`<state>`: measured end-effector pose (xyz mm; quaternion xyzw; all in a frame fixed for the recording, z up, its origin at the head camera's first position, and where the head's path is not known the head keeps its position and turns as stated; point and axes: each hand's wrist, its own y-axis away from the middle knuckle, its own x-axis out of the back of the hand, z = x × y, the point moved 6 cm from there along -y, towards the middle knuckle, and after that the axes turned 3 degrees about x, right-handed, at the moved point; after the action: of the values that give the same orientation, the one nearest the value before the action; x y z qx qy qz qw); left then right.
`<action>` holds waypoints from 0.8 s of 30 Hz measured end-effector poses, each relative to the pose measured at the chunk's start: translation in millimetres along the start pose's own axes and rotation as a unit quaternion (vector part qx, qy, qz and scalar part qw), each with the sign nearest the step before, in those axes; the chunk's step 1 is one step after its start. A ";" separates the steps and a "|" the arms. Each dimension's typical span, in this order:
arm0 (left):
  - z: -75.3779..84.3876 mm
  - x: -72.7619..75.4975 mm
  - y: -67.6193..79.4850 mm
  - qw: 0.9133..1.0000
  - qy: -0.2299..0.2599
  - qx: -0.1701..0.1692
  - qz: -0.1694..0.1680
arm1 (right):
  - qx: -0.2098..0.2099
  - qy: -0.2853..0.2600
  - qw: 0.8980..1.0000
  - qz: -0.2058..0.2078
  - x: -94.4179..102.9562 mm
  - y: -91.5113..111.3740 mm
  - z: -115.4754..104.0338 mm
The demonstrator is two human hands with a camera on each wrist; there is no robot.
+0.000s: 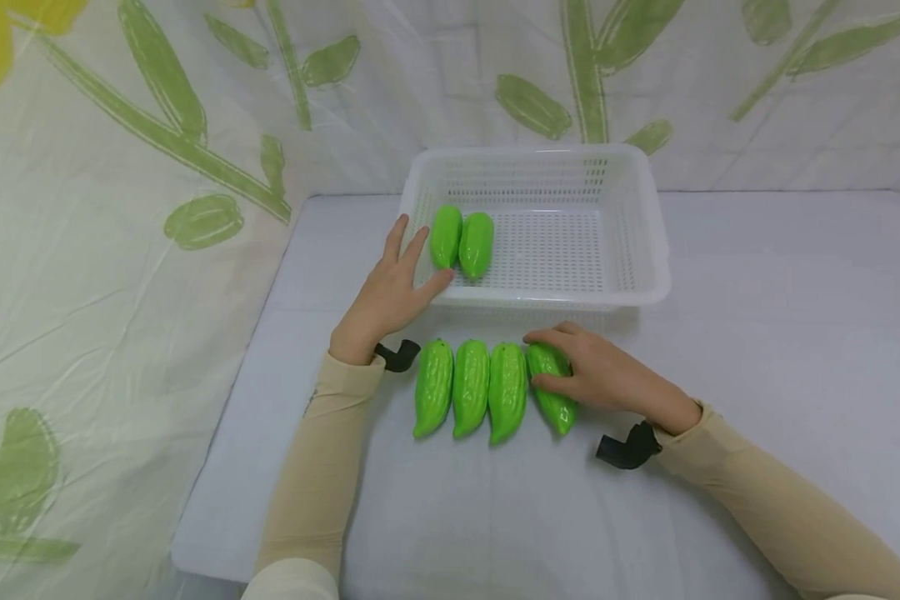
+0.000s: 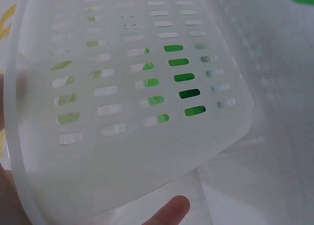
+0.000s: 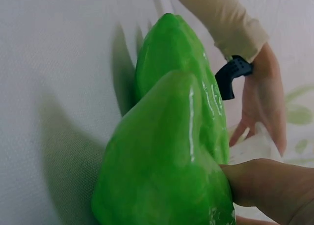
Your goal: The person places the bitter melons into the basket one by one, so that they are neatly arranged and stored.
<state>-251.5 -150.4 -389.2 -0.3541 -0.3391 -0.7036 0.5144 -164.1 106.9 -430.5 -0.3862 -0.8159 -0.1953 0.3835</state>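
Note:
Several glossy green bitter melons lie side by side on the table, such as the leftmost bitter melon [image 1: 434, 388] and one beside it [image 1: 507, 392]. At the right end of this row, my right hand [image 1: 600, 367] grips another bitter melon [image 1: 552, 400] from its right side. Its thumb presses that melon's side in the right wrist view. My left hand [image 1: 386, 300] rests at the near left corner of a white plastic basket [image 1: 547, 297], fingers spread along the side and thumb over the front rim. Two bitter melons [image 1: 476, 246] lie inside, at the basket's left.
A white cloth covers the table [image 1: 780, 333]. Behind and to the left hangs a pale curtain [image 1: 450, 75] printed with green leaves. The basket stands close to the table's back edge, behind the row of melons. Black wrist straps [image 1: 628, 447] sit at both cuffs.

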 end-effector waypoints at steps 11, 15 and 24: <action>1.4 -0.1 0.9 1.000 -0.001 0.000 -0.002 | 0.000 0.001 1.000 -0.001 -0.3 -0.1 1.1; 1.2 -0.1 0.8 1.000 0.000 -0.002 -0.001 | 0.004 0.005 1.000 0.004 2.2 0.3 -0.9; 0.4 0.3 0.5 1.000 -0.001 0.001 -0.002 | 0.002 0.004 1.000 0.023 12.4 3.1 -4.7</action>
<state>-251.0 -150.3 -388.7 -0.3538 -0.3413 -0.7039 0.5127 -164.5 111.9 -417.8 -0.4036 -0.8054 -0.1866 0.3920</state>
